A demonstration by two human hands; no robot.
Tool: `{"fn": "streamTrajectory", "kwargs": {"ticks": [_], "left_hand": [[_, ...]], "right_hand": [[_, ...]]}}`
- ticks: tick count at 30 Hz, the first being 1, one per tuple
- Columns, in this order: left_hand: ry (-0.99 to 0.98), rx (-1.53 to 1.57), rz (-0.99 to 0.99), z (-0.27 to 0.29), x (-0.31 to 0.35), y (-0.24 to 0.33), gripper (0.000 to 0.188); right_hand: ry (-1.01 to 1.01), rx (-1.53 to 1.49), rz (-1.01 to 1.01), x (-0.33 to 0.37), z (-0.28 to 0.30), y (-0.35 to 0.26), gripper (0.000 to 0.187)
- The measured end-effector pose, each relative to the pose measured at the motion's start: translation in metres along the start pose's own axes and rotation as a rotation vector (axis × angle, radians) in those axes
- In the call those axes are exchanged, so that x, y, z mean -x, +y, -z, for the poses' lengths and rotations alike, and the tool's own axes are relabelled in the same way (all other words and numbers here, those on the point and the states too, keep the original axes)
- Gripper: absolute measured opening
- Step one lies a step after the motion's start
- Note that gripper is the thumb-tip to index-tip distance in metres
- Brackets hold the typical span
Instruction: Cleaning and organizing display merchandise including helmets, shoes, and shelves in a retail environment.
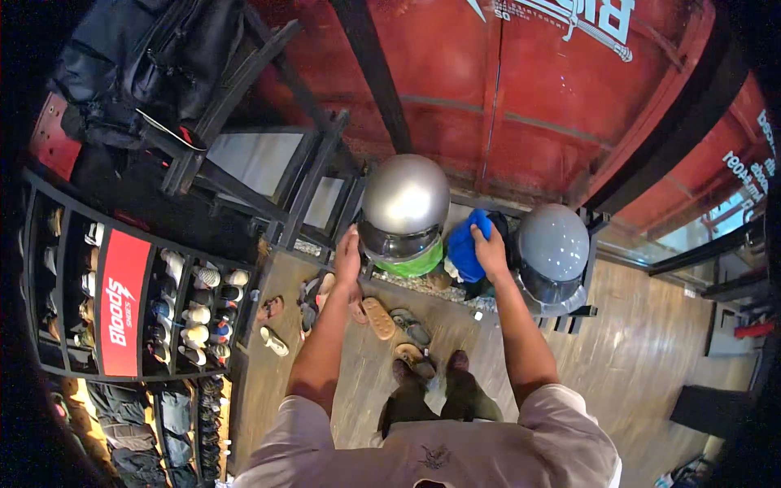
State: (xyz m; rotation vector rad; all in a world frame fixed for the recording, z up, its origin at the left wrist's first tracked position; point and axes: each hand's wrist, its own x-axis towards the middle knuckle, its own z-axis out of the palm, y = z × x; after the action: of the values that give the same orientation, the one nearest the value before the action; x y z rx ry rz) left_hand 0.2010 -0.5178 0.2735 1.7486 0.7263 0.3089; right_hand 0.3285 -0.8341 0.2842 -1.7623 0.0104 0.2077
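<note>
A silver helmet (405,195) with a dark visor sits on a low ledge in front of me, above a bright green cloth item (413,260). My left hand (347,259) is at the helmet's left side, fingers stretched along its lower edge; whether they press on it is hard to tell. To the right of that helmet, my right hand (490,250) grips a bunched blue cloth (466,250), with dark material behind it. A grey helmet (555,244) with a visor stands just right of my right hand.
Sandals and shoes (378,318) lie on the wooden floor (610,358) before my feet. At left stands a shoe rack (122,305) with a red panel; black bags (154,65) hang above it. Red glass panels (561,106) rise behind the ledge.
</note>
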Motion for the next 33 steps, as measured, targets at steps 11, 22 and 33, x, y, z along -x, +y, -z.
{"fn": "streamTrajectory", "kwargs": {"ticks": [11, 22, 33], "left_hand": [[-0.11, 0.014, -0.055, 0.003, -0.014, 0.03, 0.047], [-0.403, -0.089, -0.021, -0.01, -0.087, 0.033, 0.077], [-0.359, -0.095, -0.543, 0.019, 0.022, 0.13, 0.055]], "right_hand": [[0.304, 0.541, 0.044, -0.001, -0.009, 0.021, 0.047], [-0.192, -0.124, -0.174, -0.04, -0.094, 0.016, 0.094], [-0.1, -0.777, -0.114, 0.03, -0.033, -0.058, 0.082]]}}
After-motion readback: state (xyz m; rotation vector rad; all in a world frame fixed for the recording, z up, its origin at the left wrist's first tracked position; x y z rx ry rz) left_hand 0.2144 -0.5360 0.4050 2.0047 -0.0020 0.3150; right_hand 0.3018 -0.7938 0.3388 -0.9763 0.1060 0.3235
